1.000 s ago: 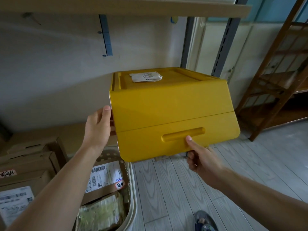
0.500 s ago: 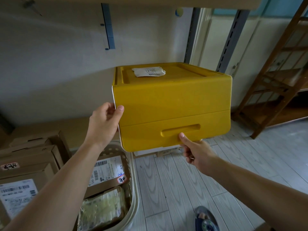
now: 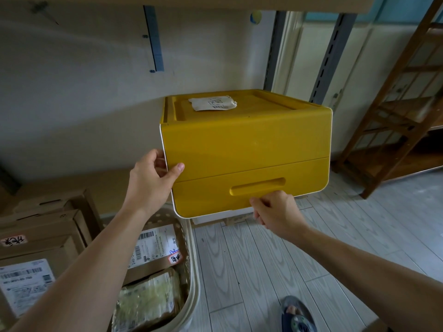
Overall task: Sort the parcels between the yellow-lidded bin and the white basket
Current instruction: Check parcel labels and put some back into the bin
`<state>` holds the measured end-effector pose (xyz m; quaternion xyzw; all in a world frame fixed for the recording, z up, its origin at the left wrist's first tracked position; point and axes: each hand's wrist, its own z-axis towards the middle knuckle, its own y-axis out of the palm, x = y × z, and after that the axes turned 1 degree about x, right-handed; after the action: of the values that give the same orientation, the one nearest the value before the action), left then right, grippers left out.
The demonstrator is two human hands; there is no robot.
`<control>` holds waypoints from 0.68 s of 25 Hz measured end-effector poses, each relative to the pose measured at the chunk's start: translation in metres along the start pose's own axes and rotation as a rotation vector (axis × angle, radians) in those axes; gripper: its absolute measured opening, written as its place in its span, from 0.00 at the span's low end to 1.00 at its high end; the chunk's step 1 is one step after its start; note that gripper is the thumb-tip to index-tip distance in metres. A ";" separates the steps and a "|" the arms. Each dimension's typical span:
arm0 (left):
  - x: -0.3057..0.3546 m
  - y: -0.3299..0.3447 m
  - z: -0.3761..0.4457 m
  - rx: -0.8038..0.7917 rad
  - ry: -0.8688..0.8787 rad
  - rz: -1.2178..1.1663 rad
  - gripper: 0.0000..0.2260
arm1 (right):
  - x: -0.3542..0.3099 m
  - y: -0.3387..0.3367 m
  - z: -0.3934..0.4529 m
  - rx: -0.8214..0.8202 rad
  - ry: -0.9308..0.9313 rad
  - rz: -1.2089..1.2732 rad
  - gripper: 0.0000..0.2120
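Observation:
The yellow-lidded bin [image 3: 244, 149] fills the middle of the view, its folding yellow front flap down and a white paper label [image 3: 212, 103] on top. My left hand [image 3: 151, 178] grips the bin's left edge, thumb on the yellow front. My right hand [image 3: 275, 212] holds the flap's lower edge just under the long handle ridge [image 3: 257, 186]. Below left stands the white basket [image 3: 191, 279] with a labelled cardboard parcel [image 3: 155, 248] and a plastic-wrapped parcel [image 3: 148, 298] inside.
Cardboard boxes [image 3: 38, 248] with shipping labels are stacked at lower left. A wooden shelf rack [image 3: 393, 121] stands at the right. Grey metal shelf uprights [image 3: 333, 51] run up the wall behind. My slippered foot [image 3: 296, 312] is on the pale plank floor.
The yellow flap has swung down from a tilted position to lie flat against the bin's front. My left hand closed around the bin's left edge; my right hand dropped to the flap's bottom edge.

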<state>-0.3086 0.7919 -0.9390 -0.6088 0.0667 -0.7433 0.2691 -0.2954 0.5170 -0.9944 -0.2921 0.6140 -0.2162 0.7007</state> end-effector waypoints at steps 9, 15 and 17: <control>-0.001 -0.001 -0.001 -0.013 -0.003 0.003 0.18 | -0.047 -0.023 0.040 -0.101 -0.013 0.556 0.11; -0.005 0.000 0.000 -0.030 0.002 0.019 0.15 | -0.062 -0.021 0.059 -0.105 0.127 0.592 0.14; -0.005 0.000 -0.001 -0.032 -0.002 0.010 0.16 | -0.066 -0.018 0.058 -0.054 0.145 0.575 0.15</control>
<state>-0.3089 0.7942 -0.9438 -0.6136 0.0812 -0.7401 0.2631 -0.2471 0.5553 -0.9292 -0.1086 0.7256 -0.0126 0.6794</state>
